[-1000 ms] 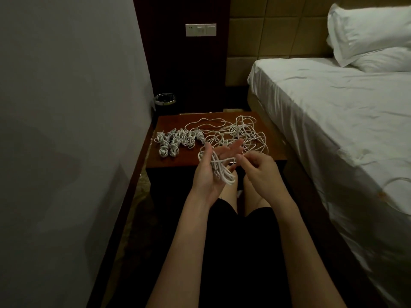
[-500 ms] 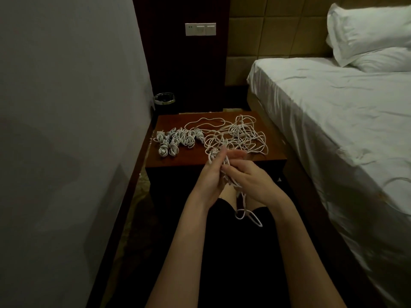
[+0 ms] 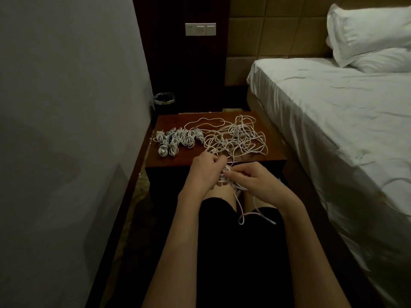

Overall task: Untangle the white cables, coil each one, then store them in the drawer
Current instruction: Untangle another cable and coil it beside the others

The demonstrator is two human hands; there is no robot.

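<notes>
A loose white cable end [image 3: 255,213] is draped over the lap, nearest the camera. Its bunched loops are gripped by the left hand [image 3: 205,172] and pinched by the right hand [image 3: 251,177], at the front edge of the bedside table [image 3: 175,160]. On the table, coiled cables [image 3: 175,140] are laid left of the tangled cables [image 3: 236,136].
</notes>
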